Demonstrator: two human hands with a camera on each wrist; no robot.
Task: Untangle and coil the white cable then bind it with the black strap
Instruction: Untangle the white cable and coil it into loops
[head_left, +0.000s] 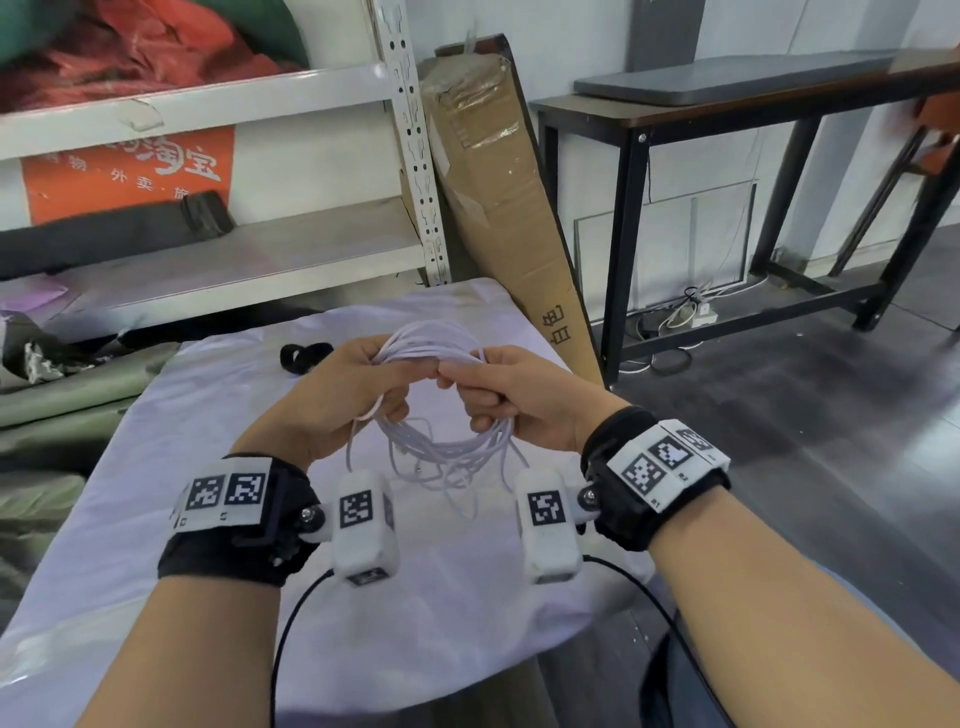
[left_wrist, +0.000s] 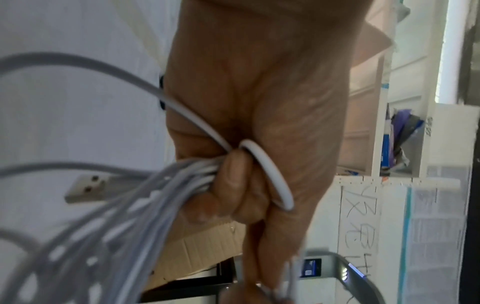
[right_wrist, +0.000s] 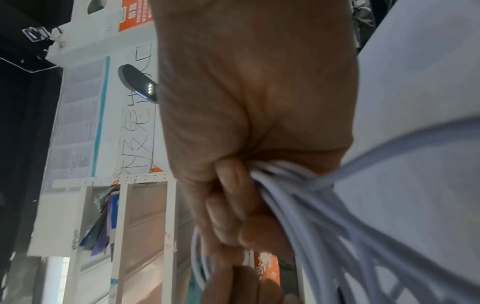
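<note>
The white cable (head_left: 441, 447) is gathered into a loose coil of several loops, held up above the white cloth (head_left: 208, 467). My left hand (head_left: 358, 389) grips the coil's left side, fingers curled round the bundled strands (left_wrist: 197, 174). My right hand (head_left: 488, 389) grips the right side, fingers curled round the strands (right_wrist: 280, 185). A metal USB plug (left_wrist: 85, 185) hangs free at the coil's edge in the left wrist view. The black strap (head_left: 304, 356) lies on the cloth beyond my left hand, partly hidden by it.
A white metal shelf rack (head_left: 415, 156) stands behind the table on the left. A long cardboard box (head_left: 498, 208) leans against the wall beyond the cloth. A dark table (head_left: 727, 119) stands at the right, over a dark floor (head_left: 779, 415).
</note>
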